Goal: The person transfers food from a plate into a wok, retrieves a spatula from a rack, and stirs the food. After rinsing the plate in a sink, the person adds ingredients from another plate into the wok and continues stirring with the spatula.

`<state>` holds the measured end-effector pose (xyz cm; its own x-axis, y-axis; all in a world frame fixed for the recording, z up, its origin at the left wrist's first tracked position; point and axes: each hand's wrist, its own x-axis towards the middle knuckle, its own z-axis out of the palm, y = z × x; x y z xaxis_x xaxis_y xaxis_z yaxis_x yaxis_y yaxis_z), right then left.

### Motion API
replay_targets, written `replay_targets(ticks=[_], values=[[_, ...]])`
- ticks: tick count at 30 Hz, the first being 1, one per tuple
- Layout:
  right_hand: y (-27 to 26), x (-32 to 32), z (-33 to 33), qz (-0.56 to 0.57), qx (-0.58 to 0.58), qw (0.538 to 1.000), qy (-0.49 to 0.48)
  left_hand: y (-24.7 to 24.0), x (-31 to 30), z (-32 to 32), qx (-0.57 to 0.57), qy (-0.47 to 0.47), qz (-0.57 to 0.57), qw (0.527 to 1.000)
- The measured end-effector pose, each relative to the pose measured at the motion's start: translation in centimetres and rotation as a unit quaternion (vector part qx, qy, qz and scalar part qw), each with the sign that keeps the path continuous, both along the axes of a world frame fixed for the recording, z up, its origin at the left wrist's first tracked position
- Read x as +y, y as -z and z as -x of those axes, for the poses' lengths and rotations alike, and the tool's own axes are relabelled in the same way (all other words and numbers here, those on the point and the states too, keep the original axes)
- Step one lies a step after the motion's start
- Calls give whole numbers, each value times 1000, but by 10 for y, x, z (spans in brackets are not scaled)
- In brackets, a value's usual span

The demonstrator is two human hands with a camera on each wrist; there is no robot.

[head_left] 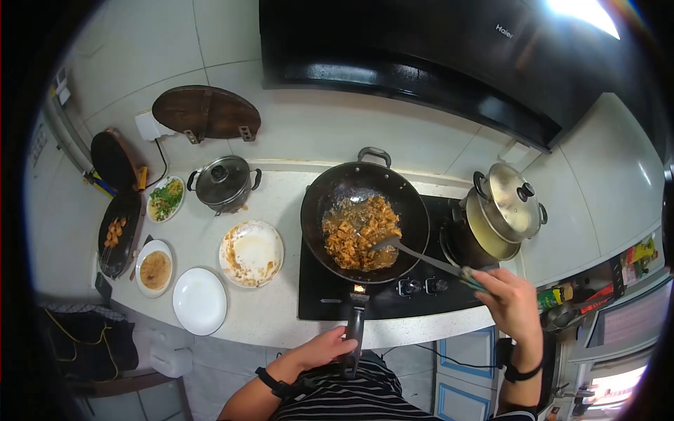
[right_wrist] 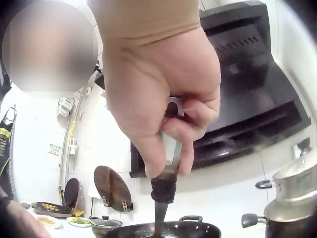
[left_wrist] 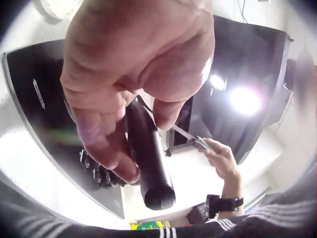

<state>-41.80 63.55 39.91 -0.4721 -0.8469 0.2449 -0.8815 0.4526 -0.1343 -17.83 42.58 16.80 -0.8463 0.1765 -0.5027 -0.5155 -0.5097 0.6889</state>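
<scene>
A black wok [head_left: 309,224] stands on the stove, browned minced food [head_left: 351,238] in loose chunks lying in it with some liquid. My left hand [head_left: 324,349] holds the wok's black handle [left_wrist: 148,158], thumb on one side and fingers on the other in the left wrist view. From the right, my right hand [head_left: 512,302] grips the handle of a spatula [head_left: 435,262], fingers curled round it in the right wrist view [right_wrist: 163,99]. The spatula's blade reaches into the food at the wok's right side.
Left of the stove are a sauce-smeared plate [head_left: 251,254], a white plate [head_left: 199,302], a bowl of brown paste [head_left: 154,269], chopped greens [head_left: 166,199] and a lidded pot [head_left: 223,184]. An open electric pan [head_left: 119,231] sits far left. Stacked pots [head_left: 500,210] stand right, beneath the range hood [head_left: 407,70].
</scene>
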Motion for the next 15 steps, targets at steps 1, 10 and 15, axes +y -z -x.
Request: replay_targets(ticks=[1,10,15], values=[[-6,4,-6,-12,-16,1000,11,0,-3,-4,-1,-1,12,1000],[42,-35,-22,81,38,991,100,-26,-31,-29,52,27,188,980],[83,-63,-4,96,43,989,105,-100,-48,-45,221,115,248,936]])
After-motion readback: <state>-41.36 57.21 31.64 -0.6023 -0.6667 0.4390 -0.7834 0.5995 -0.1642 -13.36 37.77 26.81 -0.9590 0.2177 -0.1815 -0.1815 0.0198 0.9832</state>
